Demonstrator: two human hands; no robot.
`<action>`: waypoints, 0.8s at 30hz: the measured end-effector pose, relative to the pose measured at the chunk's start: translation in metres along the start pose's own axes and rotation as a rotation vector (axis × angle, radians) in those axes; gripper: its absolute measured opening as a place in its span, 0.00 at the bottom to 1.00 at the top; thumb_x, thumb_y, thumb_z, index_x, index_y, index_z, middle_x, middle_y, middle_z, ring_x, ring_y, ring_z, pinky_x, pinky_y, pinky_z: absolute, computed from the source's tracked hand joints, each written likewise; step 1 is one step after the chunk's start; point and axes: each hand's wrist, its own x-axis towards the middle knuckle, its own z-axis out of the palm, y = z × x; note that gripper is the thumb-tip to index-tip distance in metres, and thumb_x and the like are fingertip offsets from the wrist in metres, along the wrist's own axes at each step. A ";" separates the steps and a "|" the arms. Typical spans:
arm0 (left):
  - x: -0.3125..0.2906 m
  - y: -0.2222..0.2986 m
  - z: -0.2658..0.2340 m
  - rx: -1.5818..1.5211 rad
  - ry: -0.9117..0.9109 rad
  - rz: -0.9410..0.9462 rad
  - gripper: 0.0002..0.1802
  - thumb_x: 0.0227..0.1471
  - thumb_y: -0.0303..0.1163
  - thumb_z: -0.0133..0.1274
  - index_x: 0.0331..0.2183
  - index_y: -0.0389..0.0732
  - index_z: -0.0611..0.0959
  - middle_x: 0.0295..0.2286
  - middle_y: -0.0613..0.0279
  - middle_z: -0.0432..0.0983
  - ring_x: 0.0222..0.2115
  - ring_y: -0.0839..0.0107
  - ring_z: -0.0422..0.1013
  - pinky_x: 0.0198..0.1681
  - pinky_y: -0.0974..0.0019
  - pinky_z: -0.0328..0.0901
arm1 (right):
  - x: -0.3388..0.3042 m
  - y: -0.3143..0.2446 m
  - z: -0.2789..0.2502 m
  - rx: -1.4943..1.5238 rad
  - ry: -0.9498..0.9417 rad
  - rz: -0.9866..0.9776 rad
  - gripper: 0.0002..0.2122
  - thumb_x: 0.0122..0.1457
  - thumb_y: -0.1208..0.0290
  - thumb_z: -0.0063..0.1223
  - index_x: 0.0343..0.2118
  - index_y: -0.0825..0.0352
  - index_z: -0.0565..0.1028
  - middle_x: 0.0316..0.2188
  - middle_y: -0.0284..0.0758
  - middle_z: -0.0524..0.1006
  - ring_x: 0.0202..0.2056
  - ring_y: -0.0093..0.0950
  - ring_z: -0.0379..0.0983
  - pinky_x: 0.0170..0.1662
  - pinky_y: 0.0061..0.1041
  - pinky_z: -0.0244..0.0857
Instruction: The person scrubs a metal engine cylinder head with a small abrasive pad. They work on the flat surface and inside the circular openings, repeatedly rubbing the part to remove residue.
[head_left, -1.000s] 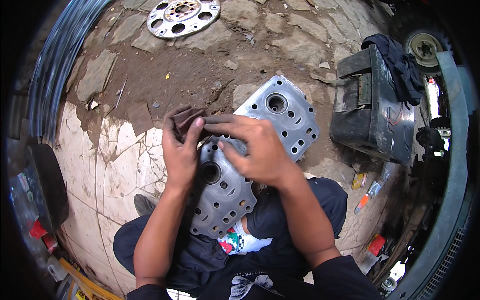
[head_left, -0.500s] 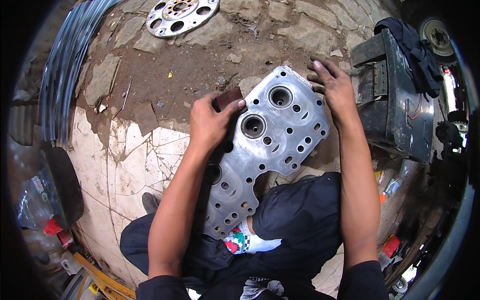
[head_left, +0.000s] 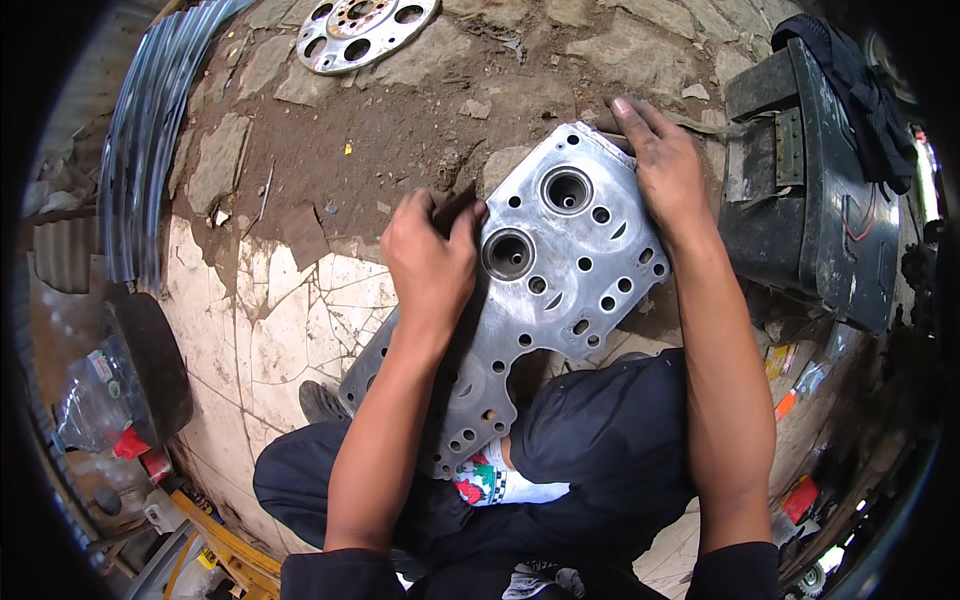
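A silver metal cylinder head [head_left: 565, 290] with round valve ports and several bolt holes lies slanted in front of me, its near end by my legs. At its upper left edge, my left hand [head_left: 430, 250] pinches a small piece of dark brown sandpaper [head_left: 457, 207], which is seen nearly edge-on. My right hand [head_left: 665, 165] lies against the far right edge of the cylinder head, thumb stretched along the end. Some of its fingers are hidden behind that edge, and the hand appears to grip it. My left forearm covers part of the metal.
A round metal plate with holes [head_left: 365, 35] lies on the stones at the far side. Corrugated sheets [head_left: 150, 150] stand at left, above a clear plastic bag [head_left: 95, 400]. On the right is a dark box [head_left: 820, 200] with black cloth [head_left: 850, 100]. Cracked tiles [head_left: 285, 340] and dirt make up the floor.
My right hand has come in from beside the cylinder head onto its far right edge. The left hand has turned, tipping the sandpaper more edge-on. The view has shifted slightly.
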 end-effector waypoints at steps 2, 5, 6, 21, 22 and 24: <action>0.000 0.008 0.000 0.013 0.006 -0.004 0.16 0.50 0.32 0.71 0.30 0.29 0.83 0.30 0.41 0.81 0.33 0.43 0.79 0.39 0.48 0.71 | 0.000 -0.001 0.003 -0.002 0.003 0.017 0.26 0.69 0.47 0.57 0.55 0.67 0.82 0.47 0.48 0.86 0.52 0.41 0.82 0.57 0.34 0.71; -0.026 0.015 -0.009 0.087 -0.053 0.029 0.14 0.51 0.30 0.70 0.31 0.30 0.83 0.31 0.39 0.81 0.33 0.40 0.79 0.39 0.47 0.71 | 0.000 0.005 0.000 -0.099 0.018 -0.012 0.24 0.68 0.48 0.58 0.54 0.65 0.83 0.47 0.48 0.86 0.52 0.42 0.82 0.57 0.35 0.71; -0.021 0.014 -0.006 0.093 0.001 0.050 0.14 0.51 0.30 0.70 0.31 0.30 0.83 0.30 0.39 0.81 0.33 0.40 0.79 0.39 0.47 0.71 | 0.001 0.004 0.001 -0.076 0.008 -0.010 0.24 0.68 0.49 0.58 0.54 0.65 0.83 0.47 0.49 0.86 0.52 0.42 0.82 0.57 0.35 0.71; -0.031 0.004 -0.014 -0.004 0.048 -0.115 0.18 0.58 0.38 0.68 0.38 0.31 0.85 0.33 0.48 0.83 0.33 0.56 0.80 0.42 0.57 0.73 | -0.010 -0.016 0.002 -0.223 0.061 -0.110 0.23 0.65 0.53 0.62 0.53 0.68 0.82 0.45 0.47 0.86 0.49 0.43 0.84 0.55 0.38 0.74; -0.034 -0.006 -0.023 -0.080 0.039 -0.091 0.18 0.61 0.38 0.66 0.43 0.32 0.85 0.36 0.53 0.85 0.36 0.64 0.81 0.44 0.60 0.74 | -0.012 -0.017 0.002 -0.236 0.094 -0.134 0.22 0.64 0.54 0.63 0.52 0.68 0.83 0.44 0.47 0.86 0.48 0.43 0.84 0.54 0.39 0.75; -0.038 0.003 -0.050 -0.404 -0.030 -0.317 0.18 0.63 0.37 0.64 0.47 0.33 0.84 0.39 0.55 0.85 0.39 0.69 0.81 0.46 0.65 0.75 | -0.017 -0.021 0.007 -0.283 0.187 -0.347 0.22 0.63 0.55 0.64 0.50 0.69 0.83 0.41 0.46 0.86 0.45 0.43 0.84 0.53 0.39 0.75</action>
